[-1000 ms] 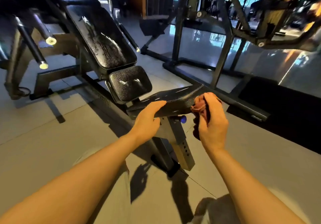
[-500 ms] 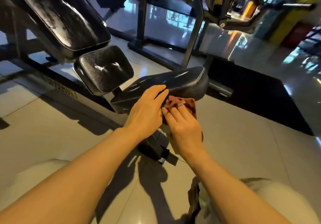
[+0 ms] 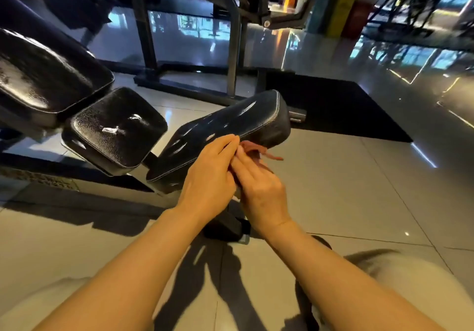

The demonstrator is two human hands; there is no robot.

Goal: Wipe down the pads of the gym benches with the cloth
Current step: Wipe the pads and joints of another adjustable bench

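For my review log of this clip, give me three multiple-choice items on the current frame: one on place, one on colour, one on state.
1. Where is the reddish-brown cloth?
A. on the floor
B. at the near edge of the long black textured bench pad
C. on the square pad

2. What colour are the bench pads?
A. black
B. red
C. white

3. What is the right hand doing?
A. hanging idle
B. pressing the cloth to the pad's edge
C. gripping a bar

Key: 1 B, cloth shows past the fingers at the pad's side; 2 A, all three pads look black; 3 B, fingers lie on the cloth, left hand alongside.
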